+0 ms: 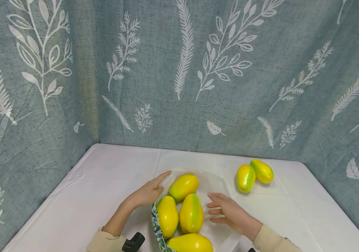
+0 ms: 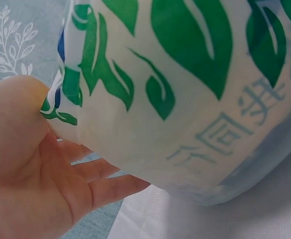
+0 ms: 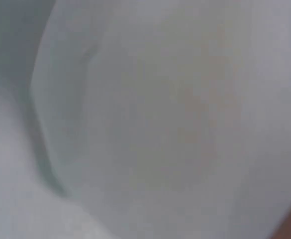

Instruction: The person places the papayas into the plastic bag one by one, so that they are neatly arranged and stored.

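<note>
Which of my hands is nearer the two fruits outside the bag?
Right. Your right hand is on the near side of the fruits; your left hand is across the bag from them.

The head view's lower edge cuts off the nearest yellow fruit (image 1: 192,243) and the bag (image 1: 158,225). In the left wrist view, the bag hides fingertips of the left hand (image 2: 50,174). Blur robs the right wrist view of detail.
</note>
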`<state>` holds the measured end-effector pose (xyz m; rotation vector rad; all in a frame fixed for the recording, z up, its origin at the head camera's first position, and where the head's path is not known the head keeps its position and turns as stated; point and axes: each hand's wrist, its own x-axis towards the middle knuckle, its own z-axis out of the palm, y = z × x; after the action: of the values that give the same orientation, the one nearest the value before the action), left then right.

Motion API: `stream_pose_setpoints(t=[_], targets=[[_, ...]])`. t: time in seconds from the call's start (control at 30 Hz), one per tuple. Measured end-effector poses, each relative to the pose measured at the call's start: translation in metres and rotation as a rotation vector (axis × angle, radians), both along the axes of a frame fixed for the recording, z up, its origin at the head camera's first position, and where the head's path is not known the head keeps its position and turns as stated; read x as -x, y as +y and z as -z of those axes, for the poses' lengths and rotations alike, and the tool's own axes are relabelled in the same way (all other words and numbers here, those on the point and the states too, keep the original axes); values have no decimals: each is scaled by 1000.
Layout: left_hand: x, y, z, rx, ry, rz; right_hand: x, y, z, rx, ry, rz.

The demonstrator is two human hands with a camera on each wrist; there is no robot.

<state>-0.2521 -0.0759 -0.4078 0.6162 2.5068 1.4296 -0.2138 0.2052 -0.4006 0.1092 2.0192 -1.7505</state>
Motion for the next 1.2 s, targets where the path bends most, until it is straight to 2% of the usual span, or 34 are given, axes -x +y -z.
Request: stream_pose_setpoints(t=[0.13,0.37,0.5,0.87,1.2], targets=[[0,1,0,2,0,-4,5,16,-8,5,20,-5],[-1,0,-2,-2,-2,-1,12,45,-23,30,95,97],[-1,1,-2,0,-8,-10,17,62,-29,26,114,128],[0,2,1,3,5,-13,18,90,-24,-8,128,123],[2,2,2,9,9,-6,29,115,-24,-2,138,133]])
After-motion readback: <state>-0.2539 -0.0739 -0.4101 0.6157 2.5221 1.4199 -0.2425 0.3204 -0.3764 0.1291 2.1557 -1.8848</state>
